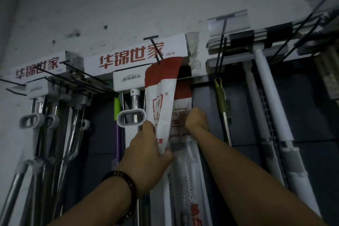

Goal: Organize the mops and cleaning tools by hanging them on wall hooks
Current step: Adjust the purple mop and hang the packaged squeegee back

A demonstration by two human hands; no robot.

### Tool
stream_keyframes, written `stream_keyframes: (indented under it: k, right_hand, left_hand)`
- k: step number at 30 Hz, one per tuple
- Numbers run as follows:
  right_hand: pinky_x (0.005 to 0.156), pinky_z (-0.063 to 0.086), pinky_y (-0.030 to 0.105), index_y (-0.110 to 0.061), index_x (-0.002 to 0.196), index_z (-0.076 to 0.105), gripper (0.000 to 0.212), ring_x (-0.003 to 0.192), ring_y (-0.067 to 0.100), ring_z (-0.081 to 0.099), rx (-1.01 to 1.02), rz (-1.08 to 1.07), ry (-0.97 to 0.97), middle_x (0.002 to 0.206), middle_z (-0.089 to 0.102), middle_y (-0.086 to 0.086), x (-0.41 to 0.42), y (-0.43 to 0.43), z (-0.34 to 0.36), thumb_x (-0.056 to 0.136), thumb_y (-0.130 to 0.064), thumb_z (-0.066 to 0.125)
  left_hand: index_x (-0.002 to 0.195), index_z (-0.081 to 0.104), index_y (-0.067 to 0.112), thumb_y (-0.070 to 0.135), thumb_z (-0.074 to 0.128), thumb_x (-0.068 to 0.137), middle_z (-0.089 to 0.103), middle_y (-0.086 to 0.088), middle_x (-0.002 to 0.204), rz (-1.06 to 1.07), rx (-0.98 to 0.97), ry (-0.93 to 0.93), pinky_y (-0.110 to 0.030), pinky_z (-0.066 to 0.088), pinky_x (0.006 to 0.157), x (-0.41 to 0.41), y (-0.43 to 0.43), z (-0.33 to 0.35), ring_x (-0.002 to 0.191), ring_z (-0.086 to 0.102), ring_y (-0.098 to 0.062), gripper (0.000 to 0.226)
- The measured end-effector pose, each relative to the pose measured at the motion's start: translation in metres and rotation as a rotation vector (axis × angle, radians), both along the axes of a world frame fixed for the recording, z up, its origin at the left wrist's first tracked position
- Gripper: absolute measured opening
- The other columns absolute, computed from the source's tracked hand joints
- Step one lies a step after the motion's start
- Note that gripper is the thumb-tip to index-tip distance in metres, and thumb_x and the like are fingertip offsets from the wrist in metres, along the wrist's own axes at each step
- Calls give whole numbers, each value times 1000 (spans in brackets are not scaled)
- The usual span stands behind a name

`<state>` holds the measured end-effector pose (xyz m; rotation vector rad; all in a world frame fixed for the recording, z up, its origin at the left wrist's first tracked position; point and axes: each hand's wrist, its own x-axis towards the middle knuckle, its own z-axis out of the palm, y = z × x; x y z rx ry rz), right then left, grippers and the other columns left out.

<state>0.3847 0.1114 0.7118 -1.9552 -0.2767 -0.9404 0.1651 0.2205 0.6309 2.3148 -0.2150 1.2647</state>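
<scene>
A red-and-white packaged mop (161, 88) hangs from a black wall hook (155, 47) in the middle of the rack. My left hand (148, 154) pinches the lower edge of that package. Behind it sits a second packaged mop (185, 154) with red print, and my right hand (197, 120) is closed on its upper part. A white mop head box with red lettering (135, 55) rests above the hook.
Steel-handled mops with grey grips (39, 121) hang on hooks at the left. A white loop handle (131, 117) and a green-purple pole (117, 115) are beside my left hand. At the right hang an olive-topped pole (221, 97) and white wrapped mops (271, 106).
</scene>
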Motion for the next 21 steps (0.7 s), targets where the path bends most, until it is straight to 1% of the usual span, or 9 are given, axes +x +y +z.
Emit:
stream_keyframes:
  k: [2, 4, 7, 10, 12, 14, 16, 18, 21]
  right_hand:
    - [76, 64, 42, -10, 97, 72, 17, 85, 30, 71, -35, 13, 1, 101, 74, 12, -2, -2, -2, 101, -23, 60]
    - [72, 65, 42, -11, 93, 69, 22, 81, 29, 70, -50, 43, 23, 97, 72, 11, -9, -8, -4, 97, -32, 66]
    - [71, 66, 44, -11, 98, 70, 33, 79, 27, 71, -63, 73, 26, 94, 72, 9, -22, -21, -4, 89, -42, 74]
    - [73, 62, 40, -10, 116, 59, 46, 87, 27, 67, -77, 25, -43, 103, 68, 8, -44, -34, 2, 92, -48, 71]
    - [72, 57, 34, -10, 113, 62, 39, 86, 23, 64, -98, 29, -117, 100, 67, 6, -65, -43, 9, 98, -46, 64]
    - [74, 60, 39, -13, 102, 70, 34, 80, 22, 68, -74, 126, -183, 87, 71, 4, -89, -51, 17, 102, -45, 57]
    - [74, 64, 47, -15, 92, 72, 42, 73, 24, 73, 2, 244, -200, 78, 74, 5, -118, -56, 23, 105, -49, 50]
    - [65, 65, 41, -14, 89, 74, 50, 67, 24, 76, 71, 343, -192, 77, 77, 8, -150, -61, 32, 104, -56, 49]
    - [54, 58, 30, -12, 94, 75, 52, 66, 24, 78, 74, 456, -179, 79, 79, 8, -188, -65, 45, 100, -59, 54]
  left_hand:
    - [112, 40, 36, 31, 72, 87, 65, 12, 115, 7, -3, -10, -25, 61, 76, 1, -1, -1, 92, 69, -5, 41]
    - [112, 40, 37, 33, 72, 85, 62, 11, 117, 7, -13, -20, -24, 61, 75, 2, -2, -3, 93, 68, -6, 42]
    - [113, 36, 39, 39, 72, 82, 52, 11, 118, 12, -5, -42, -34, 63, 76, 1, -5, -7, 92, 66, -9, 47]
    - [135, 23, 37, 43, 71, 82, 34, 9, 129, 78, 76, -88, -38, 62, 78, -1, -7, -8, 95, 64, -15, 72]
    - [149, 9, 37, 46, 71, 78, 23, 5, 141, 96, 157, -166, -40, 60, 86, 0, -7, -7, 112, 57, -23, 94]
    - [158, -4, 34, 46, 71, 76, 8, 1, 159, 100, 222, -222, -43, 54, 103, 3, -7, -3, 140, 36, -31, 112]
    - [159, -19, 35, 49, 72, 77, -16, 0, 168, 102, 278, -216, -48, 39, 119, 6, -8, 1, 156, 6, -30, 123]
    - [157, -28, 35, 60, 69, 80, -32, 1, 166, 109, 333, -204, -51, 22, 127, 10, -10, 6, 158, -13, -29, 126]
    - [156, -30, 37, 82, 51, 82, -42, 2, 162, 104, 354, -191, -52, 1, 129, 14, -13, 15, 155, -28, -28, 118]
